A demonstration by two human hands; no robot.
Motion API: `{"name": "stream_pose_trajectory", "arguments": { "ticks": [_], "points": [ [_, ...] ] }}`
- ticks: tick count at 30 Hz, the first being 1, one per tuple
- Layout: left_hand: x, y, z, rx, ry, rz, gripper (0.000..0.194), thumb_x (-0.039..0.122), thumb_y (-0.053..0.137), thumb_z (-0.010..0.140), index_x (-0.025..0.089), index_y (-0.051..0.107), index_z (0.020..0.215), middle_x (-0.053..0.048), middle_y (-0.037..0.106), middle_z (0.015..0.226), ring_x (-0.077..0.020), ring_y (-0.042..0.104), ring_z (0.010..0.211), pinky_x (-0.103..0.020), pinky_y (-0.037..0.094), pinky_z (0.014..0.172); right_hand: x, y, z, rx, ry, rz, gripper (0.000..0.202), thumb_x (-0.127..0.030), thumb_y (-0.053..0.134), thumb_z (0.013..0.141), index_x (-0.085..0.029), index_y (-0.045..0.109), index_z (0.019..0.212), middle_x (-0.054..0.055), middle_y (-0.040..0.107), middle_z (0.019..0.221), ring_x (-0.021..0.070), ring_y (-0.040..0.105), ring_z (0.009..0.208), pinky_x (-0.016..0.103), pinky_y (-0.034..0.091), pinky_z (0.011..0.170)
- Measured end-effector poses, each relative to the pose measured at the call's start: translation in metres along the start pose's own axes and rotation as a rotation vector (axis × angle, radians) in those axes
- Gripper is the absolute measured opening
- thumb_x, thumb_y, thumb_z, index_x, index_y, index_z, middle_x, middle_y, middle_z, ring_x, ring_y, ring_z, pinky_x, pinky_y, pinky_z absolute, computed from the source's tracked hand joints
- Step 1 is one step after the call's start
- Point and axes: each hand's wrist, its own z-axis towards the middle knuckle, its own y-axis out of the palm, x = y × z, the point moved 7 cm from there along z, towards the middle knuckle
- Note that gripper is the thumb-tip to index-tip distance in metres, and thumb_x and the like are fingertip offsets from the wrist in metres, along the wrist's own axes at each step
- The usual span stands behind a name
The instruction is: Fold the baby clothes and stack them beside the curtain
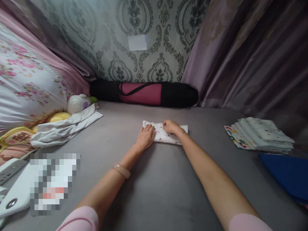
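Note:
A folded white cloth [161, 135] with small scattered prints lies flat on the grey bed sheet, in the middle of the head view. On its left end rests my left hand [146, 136], palm down with the fingers stretched out. My right hand [171, 126] is on the cloth's far right part, its fingers curled together in a pinch against the fabric. Its fingertips are partly hidden, though the only thing they touch is this cloth. A pale bangle [122, 171] circles my left wrist.
Folded cloths [262, 134] are stacked at the right, near a blue item [284, 175]. Along the wall lies a black and dark pink long bag [141, 93]. At left are a light grey garment [64, 126], a plush toy [78, 103], a floral pillow [29, 77] and a white device [22, 189].

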Motion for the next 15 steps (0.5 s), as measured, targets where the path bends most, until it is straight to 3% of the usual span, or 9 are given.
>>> {"name": "stream_pose_trajectory", "arguments": {
  "ticks": [3,8,15],
  "points": [
    [0.0012,-0.0004,0.0002,0.006,-0.003,0.005,0.042,0.033,0.029,0.099,0.016,0.046,0.133,-0.014,0.042,0.148,-0.0271,0.03,0.141,-0.049,0.022,0.115,0.0003,0.0027,0.0008,-0.017,-0.008,0.0,0.018,-0.024,0.057,0.085,-0.021,0.07,0.096,0.006,0.073,0.088,0.0194,0.067,0.078,0.025,0.044,0.071],
    [0.0024,0.0001,0.001,0.025,0.023,0.007,0.041,0.032,0.031,0.099,0.017,0.045,0.134,-0.015,0.042,0.147,-0.0263,0.031,0.14,-0.05,0.022,0.115,0.0009,0.0016,0.0004,0.061,-0.013,0.006,0.029,-0.026,0.052,0.09,-0.023,0.062,0.117,0.007,0.068,0.114,0.0208,0.062,0.103,0.026,0.043,0.081],
    [0.0033,-0.0017,-0.0004,0.03,0.031,0.021,0.039,0.033,0.03,0.099,0.019,0.046,0.132,-0.013,0.043,0.147,-0.0262,0.032,0.14,-0.049,0.022,0.114,-0.0036,-0.0017,-0.0037,0.102,-0.019,-0.029,0.021,-0.026,0.053,0.088,-0.025,0.069,0.102,0.006,0.07,0.109,0.0226,0.062,0.102,0.028,0.044,0.083]
  ]
}}
